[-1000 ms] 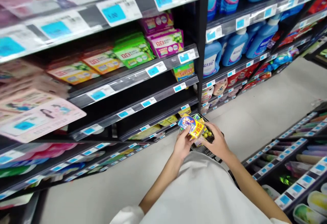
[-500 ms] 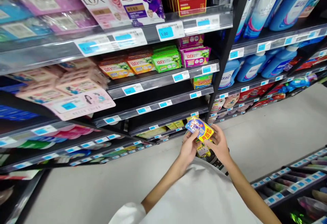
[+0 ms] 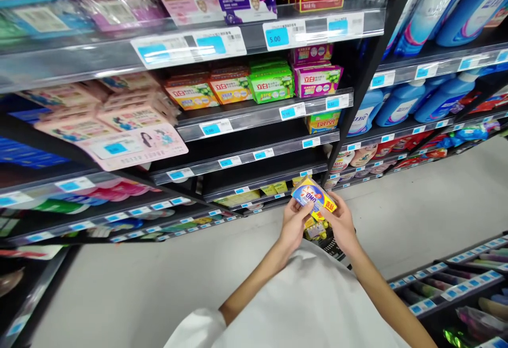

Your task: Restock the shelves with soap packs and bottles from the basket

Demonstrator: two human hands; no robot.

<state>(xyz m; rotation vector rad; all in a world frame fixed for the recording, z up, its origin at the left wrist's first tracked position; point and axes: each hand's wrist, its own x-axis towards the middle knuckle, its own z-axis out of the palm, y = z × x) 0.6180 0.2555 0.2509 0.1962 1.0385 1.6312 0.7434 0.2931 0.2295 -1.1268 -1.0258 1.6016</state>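
Observation:
Both my hands hold one small soap pack (image 3: 313, 195), blue and yellow with red lettering, in front of my chest. My left hand (image 3: 294, 226) grips its left end with thumb on top. My right hand (image 3: 341, 222) pinches its right end. Just beneath the pack sits a dark shopping basket (image 3: 331, 246) with more small packs inside, mostly hidden by my hands and white shirt. The lower shelves of the black rack (image 3: 254, 176) lie just beyond the pack.
Shelves on the left carry soap boxes (image 3: 272, 84), pink packs (image 3: 135, 144) and price tags. Blue detergent bottles (image 3: 400, 106) fill the rack at upper right. A low shelf (image 3: 456, 284) of tubes stands at lower right. Grey floor (image 3: 428, 200) runs between.
The view has tilted up, bringing higher shelves in. Both hands have lifted the soap pack up out of the basket and hold it slightly higher and nearer the shelf.

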